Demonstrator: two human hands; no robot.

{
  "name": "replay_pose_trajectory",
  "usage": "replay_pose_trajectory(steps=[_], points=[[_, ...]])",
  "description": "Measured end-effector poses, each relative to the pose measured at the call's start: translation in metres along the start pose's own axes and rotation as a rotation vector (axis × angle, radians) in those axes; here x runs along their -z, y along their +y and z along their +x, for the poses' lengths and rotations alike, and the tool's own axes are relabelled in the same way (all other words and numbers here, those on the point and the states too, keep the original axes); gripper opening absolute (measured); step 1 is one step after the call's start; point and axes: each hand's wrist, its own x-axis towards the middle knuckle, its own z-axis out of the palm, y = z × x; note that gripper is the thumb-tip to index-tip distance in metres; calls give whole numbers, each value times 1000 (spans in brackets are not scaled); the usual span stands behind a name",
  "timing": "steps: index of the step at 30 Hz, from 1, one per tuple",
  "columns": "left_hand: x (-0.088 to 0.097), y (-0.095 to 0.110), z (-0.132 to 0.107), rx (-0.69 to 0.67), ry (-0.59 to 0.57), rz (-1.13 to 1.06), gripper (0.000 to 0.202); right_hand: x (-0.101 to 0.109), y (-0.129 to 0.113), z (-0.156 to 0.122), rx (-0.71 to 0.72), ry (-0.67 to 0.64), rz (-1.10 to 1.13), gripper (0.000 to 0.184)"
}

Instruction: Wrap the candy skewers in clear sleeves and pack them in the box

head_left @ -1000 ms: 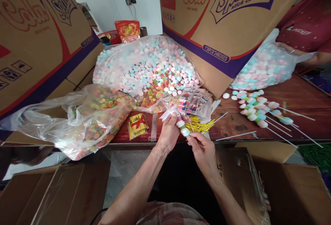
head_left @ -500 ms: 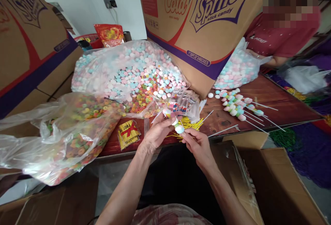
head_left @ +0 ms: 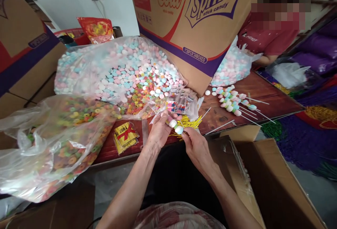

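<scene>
In front of me I hold a marshmallow skewer [head_left: 179,129] with pastel white, blue and pink pieces on it. My left hand [head_left: 160,129] is closed around its upper part, hiding some of the sweets. The fingers of my right hand [head_left: 195,145] pinch at its lower end, just below the last blue-and-white marshmallow; the stick itself is hidden there. Loose yellow twist ties [head_left: 191,121] lie just beyond my hands, beside small printed clear bags [head_left: 181,102]. Finished-looking marshmallow skewers [head_left: 231,102] are heaped to the right, with white sticks pointing toward me.
A large clear bag of marshmallows [head_left: 116,69] and a bag of gummy rings [head_left: 76,123] cover the left side. Packed twist ties [head_left: 125,138] lie near the edge. A tall carton [head_left: 184,29] stands behind. A person in a red shirt [head_left: 273,36] is at the right.
My view has shifted slightly, so the table's contents sit further left. The skewer is tilted a little differently, and my left fingers cover more of its upper end. Both hands keep their grip.
</scene>
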Motion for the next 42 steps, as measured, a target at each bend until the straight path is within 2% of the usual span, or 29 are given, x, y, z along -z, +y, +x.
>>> replay_pose_trajectory(steps=[3,5,14,17,22,26,32,37,40,42], points=[[3,-2,3,-14,26,-61,24,-3,-7,-2,75,-46,-22,46],[5,-2,3,-6,16,-84,25,-4,-10,-2,138,-101,-57,54],[3,-3,0,56,18,-62,30,-10,-2,-3,145,-136,-298,61],[3,-8,0,58,-30,3,29,-11,-2,-2,124,-151,-339,64],[4,-19,2,62,-78,95,27,-11,-3,4,105,-106,-160,55],[-1,-18,6,111,-65,31,25,-7,-3,2,109,-39,-71,54],[-13,-15,6,174,-56,-26,25,6,1,-11,47,-91,-327,64],[-17,-22,2,163,-38,46,28,5,6,-13,4,-135,-494,74],[-17,-28,1,143,-69,107,29,1,8,-11,-31,-129,-454,73],[-17,-32,1,165,-67,116,29,1,10,-9,-29,-102,-310,68]])
